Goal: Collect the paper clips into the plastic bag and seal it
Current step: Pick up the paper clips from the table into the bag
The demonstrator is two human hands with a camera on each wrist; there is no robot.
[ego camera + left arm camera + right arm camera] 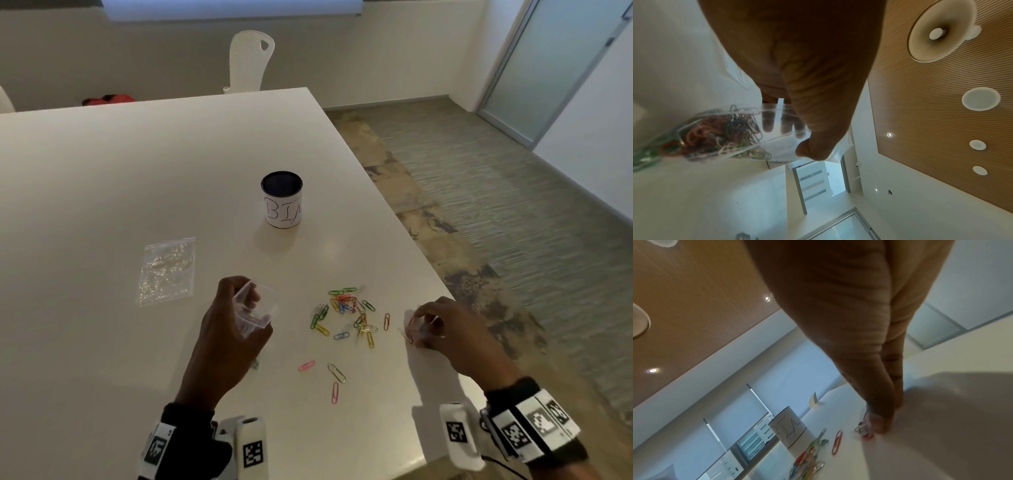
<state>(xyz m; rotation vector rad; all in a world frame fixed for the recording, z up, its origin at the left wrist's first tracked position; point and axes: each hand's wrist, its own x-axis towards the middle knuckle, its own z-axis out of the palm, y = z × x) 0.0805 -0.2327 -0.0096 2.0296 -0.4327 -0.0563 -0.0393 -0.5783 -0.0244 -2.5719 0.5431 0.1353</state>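
Note:
Colourful paper clips (346,311) lie scattered on the white table (137,171) between my hands, with a few strays (335,373) nearer me. My left hand (245,308) grips a small clear plastic box (255,310) just above the table, left of the pile. In the left wrist view, clips (721,134) show through the box's (777,128) clear walls. My right hand (424,325) is curled at the pile's right edge, its fingertips (879,425) pinching a few clips (864,430) on the table. The clear plastic bag (168,270) lies flat and untouched to the left.
A white cup with a dark inside, lettered "BIN" (282,200), stands behind the pile. The table's right edge (428,274) runs close past my right hand, with floor beyond. A white chair (250,61) stands at the far side.

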